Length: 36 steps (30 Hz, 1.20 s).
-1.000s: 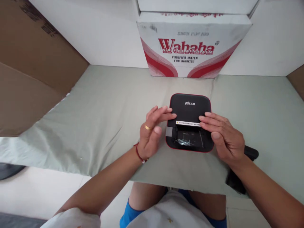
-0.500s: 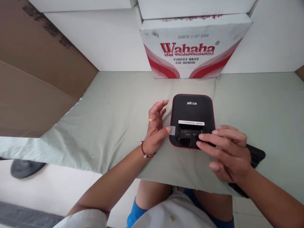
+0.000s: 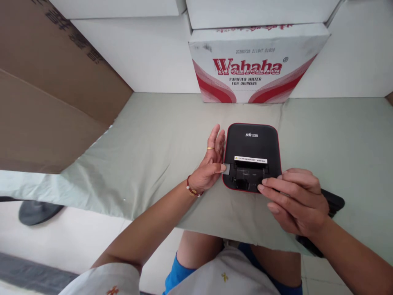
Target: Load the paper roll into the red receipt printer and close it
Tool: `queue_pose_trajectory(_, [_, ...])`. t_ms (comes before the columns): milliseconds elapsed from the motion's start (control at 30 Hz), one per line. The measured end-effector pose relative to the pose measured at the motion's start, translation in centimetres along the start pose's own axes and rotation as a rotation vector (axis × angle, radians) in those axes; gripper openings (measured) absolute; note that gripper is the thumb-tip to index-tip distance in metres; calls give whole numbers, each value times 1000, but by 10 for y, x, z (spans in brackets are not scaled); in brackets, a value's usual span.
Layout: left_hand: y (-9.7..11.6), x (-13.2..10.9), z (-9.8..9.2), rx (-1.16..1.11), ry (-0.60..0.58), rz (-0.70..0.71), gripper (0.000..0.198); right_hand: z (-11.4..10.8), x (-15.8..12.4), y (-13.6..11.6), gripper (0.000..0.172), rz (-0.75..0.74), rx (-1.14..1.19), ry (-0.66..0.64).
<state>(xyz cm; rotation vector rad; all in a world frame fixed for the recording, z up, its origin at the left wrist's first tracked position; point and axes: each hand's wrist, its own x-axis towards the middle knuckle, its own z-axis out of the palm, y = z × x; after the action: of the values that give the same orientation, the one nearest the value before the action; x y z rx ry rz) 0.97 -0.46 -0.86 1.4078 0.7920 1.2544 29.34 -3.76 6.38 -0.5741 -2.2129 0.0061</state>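
A black portable printer (image 3: 253,143) with a red rim lies on the cloth, its lower part showing a dark paper slot and a white warning label (image 3: 250,159). My left hand (image 3: 210,164) is against its left side, fingers stretched along the edge. The left thumb presses on a small grey translucent tab (image 3: 227,169) at that edge. My right hand (image 3: 299,200) has bent fingers on the printer's lower right corner, two fingertips on top and others at the side. Its thumb hangs lower, off the printer.
Behind the printer stands a white and red water carton (image 3: 254,65) among white boxes. A large brown cardboard box (image 3: 55,114) is on the left. A black object (image 3: 334,200) lies partly under my right hand. The green tablecloth (image 3: 153,135) ends near my lap.
The left fingers have straightened and come in against the printer's side, with the thumb still on the grey tab. My right thumb has moved closer to its fingers. The whole view has shifted slightly.
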Motion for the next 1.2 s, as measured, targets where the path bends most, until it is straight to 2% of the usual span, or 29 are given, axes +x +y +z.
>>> queue_pose_trajectory(133, [-7,1,0,-11,12,6,112,-4,5,2,40,-70,-2,-29])
queue_pose_trajectory(233, [-12,2,0,-15,16,17,115,-11,15,0,32,-55,73,-64])
queue_pose_trajectory(300, [-14,3,1,-9,17,28,114,-18,27,-2,24,21,167,-115])
queue_pose_trajectory(400, [-18,4,3,-35,20,47,108,-26,55,-4,20,284,186,-196])
queue_pose_trajectory(467, [-21,6,6,-97,55,48,97,-25,78,-2,24,458,79,-323])
queue_pose_trajectory(500, [-23,7,7,-136,81,36,91,-21,89,0,27,511,-3,-434])
queue_pose_trajectory(600, [-27,10,10,-208,153,-32,79,-2,118,8,34,561,-315,-830])
queue_pose_trajectory(633, [-28,10,11,-204,165,-53,78,5,125,10,35,568,-408,-925])
queue_pose_trajectory(700, [-29,12,12,-182,179,-77,77,18,135,14,34,584,-519,-1038])
queue_pose_trajectory(933, [-18,16,18,-247,224,-139,71,36,148,20,27,623,-544,-1154])
queue_pose_trajectory(1033, [-13,16,20,-276,244,-161,64,37,150,19,32,666,-547,-1142])
queue_pose_trajectory(1200, [-12,17,20,-289,240,-160,60,30,143,19,40,743,-495,-1048])
